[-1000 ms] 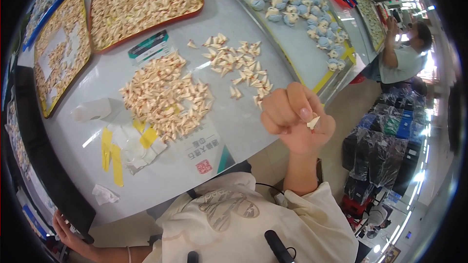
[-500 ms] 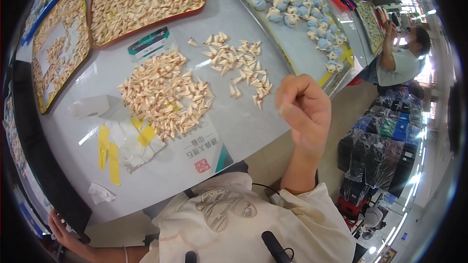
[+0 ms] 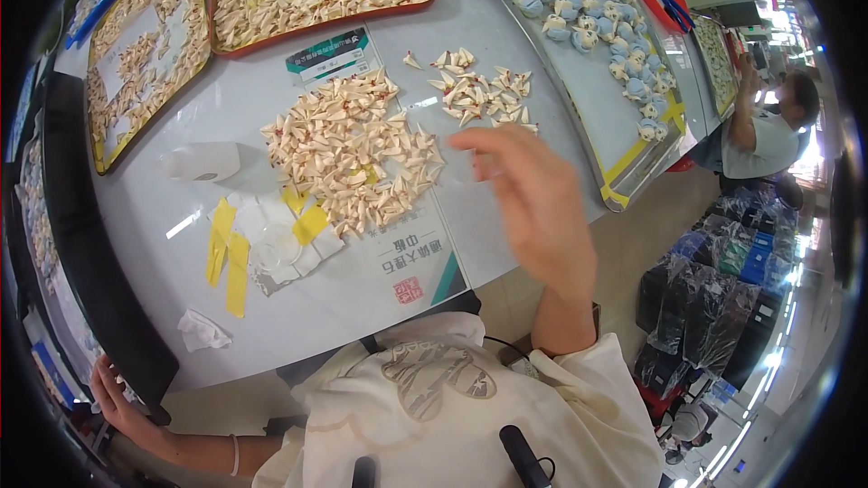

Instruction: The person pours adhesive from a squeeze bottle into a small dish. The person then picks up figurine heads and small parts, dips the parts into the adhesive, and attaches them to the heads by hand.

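Cream, pointed little pieces with reddish tips lie in a large pile (image 3: 353, 158) on the grey table (image 3: 380, 276). To its right is a smaller scattered group of the same pieces (image 3: 488, 95). My right hand (image 3: 538, 203) hovers between them, slightly blurred, index finger stretched toward the pile's right edge and the other fingers partly bent. Nothing shows in it, though its palm side is hidden. At the lower left, my left hand (image 3: 117, 402) rests with fingers extended by the lower end of a black panel (image 3: 99, 244).
Trays of cream pieces stand at the back: one red-rimmed (image 3: 325, 23), one yellow-edged (image 3: 104, 140). Blue-and-cream figures sit on a metal tray (image 3: 565, 63). A translucent bottle (image 3: 203, 163), yellow tape strips (image 3: 237, 276) and crumpled tissue (image 3: 203, 330) lie left. Another person (image 3: 768, 126) sits far right.
My right hand has moved left and its pinched fingers have loosened, with the index stretching out. The whole view has shifted, the table appearing farther right and higher. My left hand stays by the panel.
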### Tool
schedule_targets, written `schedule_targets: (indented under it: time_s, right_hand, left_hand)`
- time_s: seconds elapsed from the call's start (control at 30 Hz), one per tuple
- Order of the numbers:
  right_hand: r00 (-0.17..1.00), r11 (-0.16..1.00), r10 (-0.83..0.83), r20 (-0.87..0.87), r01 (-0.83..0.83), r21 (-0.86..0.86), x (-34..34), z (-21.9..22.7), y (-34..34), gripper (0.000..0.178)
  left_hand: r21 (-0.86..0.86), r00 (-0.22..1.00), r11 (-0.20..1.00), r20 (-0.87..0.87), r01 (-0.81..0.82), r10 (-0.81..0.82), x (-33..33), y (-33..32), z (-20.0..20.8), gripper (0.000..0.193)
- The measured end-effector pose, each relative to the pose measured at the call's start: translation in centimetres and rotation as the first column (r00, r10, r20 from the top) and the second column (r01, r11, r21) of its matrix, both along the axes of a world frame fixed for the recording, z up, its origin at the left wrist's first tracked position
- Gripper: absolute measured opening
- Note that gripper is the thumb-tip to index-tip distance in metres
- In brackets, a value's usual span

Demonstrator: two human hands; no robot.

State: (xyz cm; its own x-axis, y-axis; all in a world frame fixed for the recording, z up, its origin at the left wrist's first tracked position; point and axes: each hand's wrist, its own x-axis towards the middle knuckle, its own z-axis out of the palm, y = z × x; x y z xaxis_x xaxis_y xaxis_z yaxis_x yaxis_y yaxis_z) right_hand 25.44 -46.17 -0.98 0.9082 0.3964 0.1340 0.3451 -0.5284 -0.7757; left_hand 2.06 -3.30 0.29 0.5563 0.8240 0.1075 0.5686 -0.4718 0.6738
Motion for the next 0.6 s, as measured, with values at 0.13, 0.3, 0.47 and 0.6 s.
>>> schedule_targets:
  time_s: [0.13,0.3,0.47,0.6]
  right_hand:
    - [0.992,0.987,0.127,0.027,-0.129,0.099,-0.2,-0.5,3.5,0.035]
    - [0.991,0.990,0.105,0.086,-0.112,0.087,0.1,0.0,2.0,0.041]
    - [0.960,0.968,0.024,0.279,0.048,-0.246,-0.4,-1.1,-2.8,0.043]
    - [0.968,0.860,-0.085,0.238,0.192,-0.473,-2.4,-2.5,-2.8,0.064]
  left_hand:
    - [0.017,1.000,1.000,0.007,0.018,-0.018,-0.1,-0.4,0.7,0.028]
    - [0.041,0.999,0.999,-0.016,0.034,-0.033,-0.2,0.1,-0.1,0.028]
    - [0.077,0.999,0.996,-0.021,0.039,-0.038,-0.4,0.1,0.4,0.028]
    - [0.062,1.000,0.998,-0.013,0.011,-0.011,-0.3,-0.3,0.5,0.028]
